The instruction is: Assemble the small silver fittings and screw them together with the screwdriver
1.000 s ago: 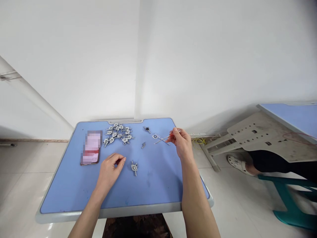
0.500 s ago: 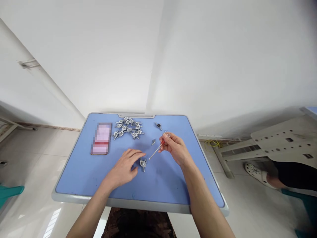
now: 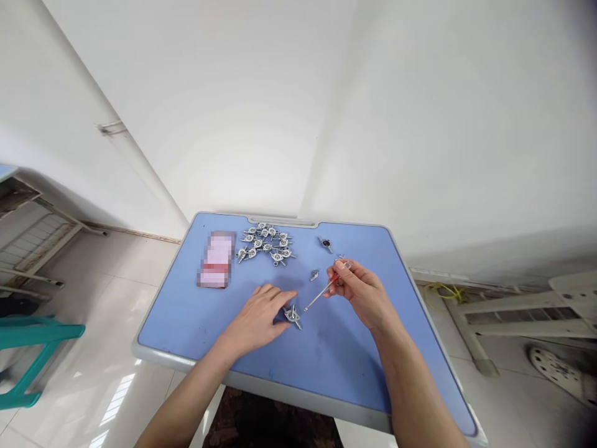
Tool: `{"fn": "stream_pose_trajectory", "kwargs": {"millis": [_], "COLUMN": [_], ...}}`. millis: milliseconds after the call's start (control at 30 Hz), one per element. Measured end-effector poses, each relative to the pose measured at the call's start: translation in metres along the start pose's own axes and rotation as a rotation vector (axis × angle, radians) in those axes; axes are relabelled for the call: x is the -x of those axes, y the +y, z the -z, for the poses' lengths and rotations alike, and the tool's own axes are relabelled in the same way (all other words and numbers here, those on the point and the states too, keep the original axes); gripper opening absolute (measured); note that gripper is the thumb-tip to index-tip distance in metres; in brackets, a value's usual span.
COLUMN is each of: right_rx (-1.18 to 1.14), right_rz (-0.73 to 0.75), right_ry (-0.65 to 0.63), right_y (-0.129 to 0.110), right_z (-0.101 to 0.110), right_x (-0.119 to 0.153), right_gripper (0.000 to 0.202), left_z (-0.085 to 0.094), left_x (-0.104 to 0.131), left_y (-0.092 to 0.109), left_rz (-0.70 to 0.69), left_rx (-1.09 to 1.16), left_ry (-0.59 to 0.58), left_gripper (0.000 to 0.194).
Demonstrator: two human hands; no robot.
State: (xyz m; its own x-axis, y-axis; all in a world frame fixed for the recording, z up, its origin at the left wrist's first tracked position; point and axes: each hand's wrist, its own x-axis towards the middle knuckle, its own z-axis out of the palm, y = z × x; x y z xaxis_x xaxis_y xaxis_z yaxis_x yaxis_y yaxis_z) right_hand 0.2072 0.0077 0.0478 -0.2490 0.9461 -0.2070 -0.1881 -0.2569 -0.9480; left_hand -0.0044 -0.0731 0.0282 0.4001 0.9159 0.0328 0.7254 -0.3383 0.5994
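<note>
Near the middle of the desk (image 3: 186,323), the left hand (image 3: 254,316) keeps a wide grip, thumb and fingers parted around a fitting (image 3: 292,315); whether they touch it, I cannot tell. Loosely braced, it could spin or skid if pushed. The right hand (image 3: 366,295) has its grip closed on the screwdriver (image 3: 319,297), whose tip slants down just beside the fitting; a slip leftward could jab the left fingers. Farther off, a small piece (image 3: 314,274) lies near the right knuckles, where a sideways sweep could knock it. The dark-centred fitting (image 3: 326,243) and the pile (image 3: 265,239) sit beyond, less exposed.
</note>
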Motion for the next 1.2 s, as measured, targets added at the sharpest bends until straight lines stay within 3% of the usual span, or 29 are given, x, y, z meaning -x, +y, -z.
{"fn": "stream_pose_trajectory", "kwargs": {"millis": [467, 967, 1200], "right_rx": [0.086, 0.109, 0.135], "right_rz": [-0.002, -0.111, -0.118], "right_ry": [0.018, -0.09, -0.074], "right_y": [0.004, 0.014, 0.014], "right_z": [-0.006, -0.004, -0.003], "right_x": [0.001, -0.004, -0.005], "right_gripper": [0.041, 0.038, 0.039], "left_z": [-0.004, -0.002, -0.002], "left_x": [-0.001, -0.002, -0.002], "left_y": [-0.004, 0.001, 0.001], "left_rz": [-0.032, -0.024, -0.034], "left_rx": [0.014, 0.035, 0.029], "left_ry": [-0.003, 0.02, 0.037], "left_gripper": [0.034, 0.038, 0.037]}}
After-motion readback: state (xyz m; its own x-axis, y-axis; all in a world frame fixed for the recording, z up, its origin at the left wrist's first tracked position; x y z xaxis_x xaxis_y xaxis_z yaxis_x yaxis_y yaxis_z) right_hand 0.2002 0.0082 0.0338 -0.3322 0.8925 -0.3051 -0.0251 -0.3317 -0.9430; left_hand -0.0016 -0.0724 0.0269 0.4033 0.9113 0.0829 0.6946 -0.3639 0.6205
